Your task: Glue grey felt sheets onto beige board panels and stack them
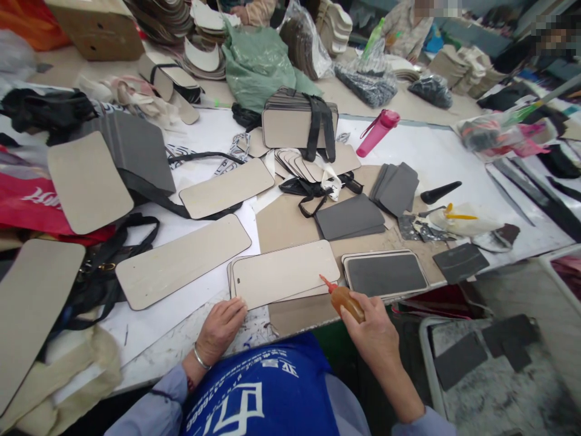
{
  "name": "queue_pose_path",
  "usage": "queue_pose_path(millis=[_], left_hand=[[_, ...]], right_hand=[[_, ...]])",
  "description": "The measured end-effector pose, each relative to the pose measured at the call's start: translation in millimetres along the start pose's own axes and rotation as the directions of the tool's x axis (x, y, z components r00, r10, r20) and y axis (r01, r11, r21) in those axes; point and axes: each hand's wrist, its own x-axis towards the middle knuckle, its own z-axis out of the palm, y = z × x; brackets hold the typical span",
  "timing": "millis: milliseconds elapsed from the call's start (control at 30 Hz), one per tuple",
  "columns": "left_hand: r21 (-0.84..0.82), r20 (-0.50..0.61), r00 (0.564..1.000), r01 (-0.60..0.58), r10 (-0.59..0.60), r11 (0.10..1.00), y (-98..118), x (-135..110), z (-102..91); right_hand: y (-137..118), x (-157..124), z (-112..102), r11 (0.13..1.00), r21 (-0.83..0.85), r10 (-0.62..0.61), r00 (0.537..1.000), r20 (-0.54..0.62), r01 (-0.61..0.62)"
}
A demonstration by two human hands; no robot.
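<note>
My right hand (370, 327) is closed around a squeeze bottle (347, 303) of amber liquid. Its red nozzle (325, 281) points up and left, over the right end of a beige panel (285, 272). This panel has rounded corners, a dark edge and a small slot at its left end; it lies on similar panels at the table's front. The fingertips of my left hand (222, 327) rest at its lower left corner, fingers lying fairly flat and together. Right of the panel is a short stack topped by a dark grey piece (385, 272) with a pale border.
More beige panels (184, 260) lie to the left, beside black straps (131, 242). Dark grey sheets (349, 217), a pink bottle (378, 132) and a strapped panel bundle (290, 127) sit farther back. A grey bin (426, 357) stands below right. Other people work across the table.
</note>
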Motion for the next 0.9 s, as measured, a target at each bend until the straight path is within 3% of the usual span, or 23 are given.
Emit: queue_pose_path(millis=[167, 367, 633, 767, 900], left_hand=[[0.009, -0.006, 1.0, -0.006, 0.006, 1.0, -0.5, -2.1, 1.8], [0.0, -0.002, 1.0, 0.014, -0.014, 1.0, -1.0, -6.5, 4.8], [0.031, -0.005, 1.0, 0.018, -0.018, 0.999, 0.4, -4.9, 3.7], [0.034, -0.018, 1.0, 0.003, -0.002, 0.999, -0.1, -4.4, 3.5], [0.026, -0.017, 1.0, -0.004, 0.005, 1.0, -1.8, -4.6, 3.2]], right_hand=[[-4.3, -4.9, 4.1, 1.0, 0.013, -0.017, 1.0, -0.011, 0.018], [-39.5, -27.8, 18.3, 0.979, 0.156, -0.137, 0.989, 0.053, 0.127], [-74.7, -34.8, 23.4, 0.925, 0.373, -0.141, 0.978, 0.155, 0.074], [-58.9, -29.9, 25.5, 0.898, 0.438, -0.09, 0.988, 0.124, 0.027], [-21.8, -13.3, 22.1, 0.951, 0.303, 0.059, 0.998, 0.011, -0.06]])
